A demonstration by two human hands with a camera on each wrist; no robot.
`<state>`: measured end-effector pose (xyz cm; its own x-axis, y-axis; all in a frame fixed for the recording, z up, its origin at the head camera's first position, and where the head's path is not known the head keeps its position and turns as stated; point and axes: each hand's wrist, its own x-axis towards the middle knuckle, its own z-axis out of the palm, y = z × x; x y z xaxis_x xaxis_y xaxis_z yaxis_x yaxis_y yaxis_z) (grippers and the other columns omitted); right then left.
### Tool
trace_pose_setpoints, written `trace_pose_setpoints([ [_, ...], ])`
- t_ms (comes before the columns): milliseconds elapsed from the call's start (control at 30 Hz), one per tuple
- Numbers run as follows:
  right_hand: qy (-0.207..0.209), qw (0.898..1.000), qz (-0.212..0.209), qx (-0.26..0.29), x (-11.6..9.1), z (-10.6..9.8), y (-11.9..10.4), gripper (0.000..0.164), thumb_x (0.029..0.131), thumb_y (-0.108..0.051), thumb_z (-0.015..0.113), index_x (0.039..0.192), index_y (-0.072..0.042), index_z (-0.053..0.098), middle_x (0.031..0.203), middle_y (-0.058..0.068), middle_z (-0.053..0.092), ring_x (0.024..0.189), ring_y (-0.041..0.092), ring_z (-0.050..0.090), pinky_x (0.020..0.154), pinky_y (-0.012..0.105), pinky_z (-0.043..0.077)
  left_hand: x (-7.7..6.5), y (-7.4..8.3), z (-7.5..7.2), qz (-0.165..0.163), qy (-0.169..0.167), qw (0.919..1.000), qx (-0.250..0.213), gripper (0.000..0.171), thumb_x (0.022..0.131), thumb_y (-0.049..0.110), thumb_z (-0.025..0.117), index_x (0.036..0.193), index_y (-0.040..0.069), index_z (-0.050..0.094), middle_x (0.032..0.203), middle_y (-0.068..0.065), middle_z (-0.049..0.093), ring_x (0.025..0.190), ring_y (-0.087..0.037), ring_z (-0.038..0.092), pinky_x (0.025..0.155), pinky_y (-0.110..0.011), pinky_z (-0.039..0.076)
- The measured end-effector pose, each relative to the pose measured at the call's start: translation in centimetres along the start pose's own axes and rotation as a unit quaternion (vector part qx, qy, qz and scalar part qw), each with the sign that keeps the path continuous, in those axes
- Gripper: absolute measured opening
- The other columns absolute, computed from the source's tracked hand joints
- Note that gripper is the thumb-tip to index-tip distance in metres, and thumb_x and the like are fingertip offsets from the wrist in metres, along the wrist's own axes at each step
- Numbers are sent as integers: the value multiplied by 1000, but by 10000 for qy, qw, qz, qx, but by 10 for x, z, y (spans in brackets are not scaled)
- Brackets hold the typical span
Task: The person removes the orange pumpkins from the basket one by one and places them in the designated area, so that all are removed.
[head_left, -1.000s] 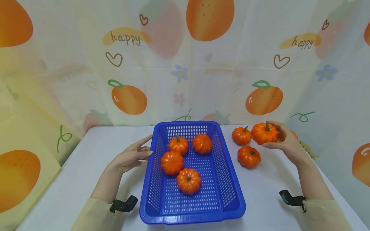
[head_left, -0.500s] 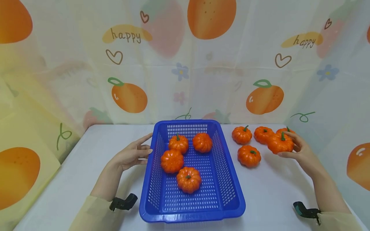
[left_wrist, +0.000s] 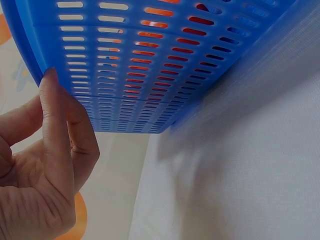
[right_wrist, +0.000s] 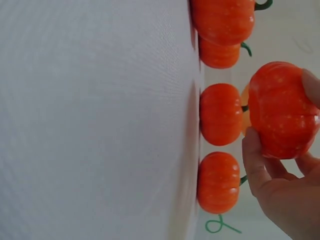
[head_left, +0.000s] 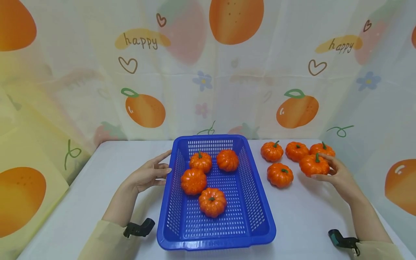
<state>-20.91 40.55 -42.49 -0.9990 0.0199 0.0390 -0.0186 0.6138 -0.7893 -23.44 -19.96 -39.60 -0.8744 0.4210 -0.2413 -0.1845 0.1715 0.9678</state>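
My right hand (head_left: 341, 180) holds a small orange pumpkin (head_left: 313, 166) with a green stem, thumb and fingers around its side. In the right wrist view this pumpkin (right_wrist: 282, 112) is raised off the white table. My left hand (head_left: 144, 177) touches the left rim of a blue perforated basket (head_left: 216, 243) from outside. The left wrist view has the fingers (left_wrist: 57, 130) against the basket's outer wall (left_wrist: 125, 75), not wrapped around it. Several pumpkins lie in the basket, among them one near its front (head_left: 212, 202) and one at the back right (head_left: 227, 160).
Right of the basket, more pumpkins sit on the table: one nearer me (head_left: 280, 175) and a back row, with a left pumpkin (head_left: 272, 151), a middle pumpkin (head_left: 297, 151) and a right pumpkin (head_left: 321, 148). A fruit-printed curtain (head_left: 227, 90) hangs behind the white table (head_left: 97, 187).
My right hand has carried its pumpkin rightward and closer to me, away from the back row, then slightly lower. The left hand and the basket have stayed in place.
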Motion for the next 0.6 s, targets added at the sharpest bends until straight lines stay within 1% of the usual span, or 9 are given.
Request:
trace_pose_setpoints([
  [67,19,10000,24,-52,0,1,2,76,90,-27,70,154,-19,31,153,23,27,109,-7,30,82,14,39,0,0,0,2,9,10000,8,80,99,13,57,161,22,7,99,0,59,81,-8,66,79,-25,61],
  [100,30,10000,1,-55,0,1,3,76,90,-27,70,154,-18,31,153,24,26,109,-8,30,82,13,38,0,0,0,1,16,10000,10,80,99,14,57,161,22,7,99,0,58,82,-8,66,79,-25,61],
  [133,23,10000,2,-85,0,1,4,76,90,-27,71,154,-17,31,153,25,26,111,-5,31,81,11,38,0,0,0,7,26,10000,22,80,99,14,57,161,22,6,99,0,59,82,-8,66,79,-25,61],
  [200,-46,9998,49,-179,1,2,6,78,90,-29,71,154,-14,29,154,26,25,116,5,34,81,11,38,-1,-1,1,12,59,10000,39,82,98,15,58,161,22,7,99,0,58,82,-9,66,80,-25,61],
  [300,-307,9992,185,-183,3,3,8,82,91,-32,69,155,-8,23,156,29,22,126,27,32,86,19,40,-1,-1,2,13,86,9999,59,83,97,16,60,161,23,7,99,0,58,82,-9,66,80,-25,60],
  [333,-421,9986,277,-170,3,3,8,84,92,-34,68,156,-6,21,157,29,21,128,35,29,88,25,41,-1,-1,2,14,96,9999,65,83,97,16,60,161,23,7,99,0,58,82,-9,65,80,-25,60],
  [367,-510,9980,334,-139,4,3,8,86,92,-34,68,156,-5,18,157,30,20,128,38,28,89,30,41,-2,-1,2,5,102,9999,66,83,97,17,60,161,23,7,99,0,58,82,-9,65,80,-25,60],
  [433,-667,9969,418,-68,4,4,8,87,93,-35,67,156,-4,16,158,30,18,129,42,28,90,38,41,-2,-1,2,-3,101,9999,73,83,97,17,60,161,23,6,99,0,58,82,-9,65,80,-24,60],
  [600,-846,9954,392,-213,5,5,8,88,92,-34,68,157,-6,15,157,32,18,124,46,34,89,43,45,-2,-1,1,-2,102,9999,90,83,97,18,60,161,23,6,100,0,58,83,-9,65,80,-24,60],
])
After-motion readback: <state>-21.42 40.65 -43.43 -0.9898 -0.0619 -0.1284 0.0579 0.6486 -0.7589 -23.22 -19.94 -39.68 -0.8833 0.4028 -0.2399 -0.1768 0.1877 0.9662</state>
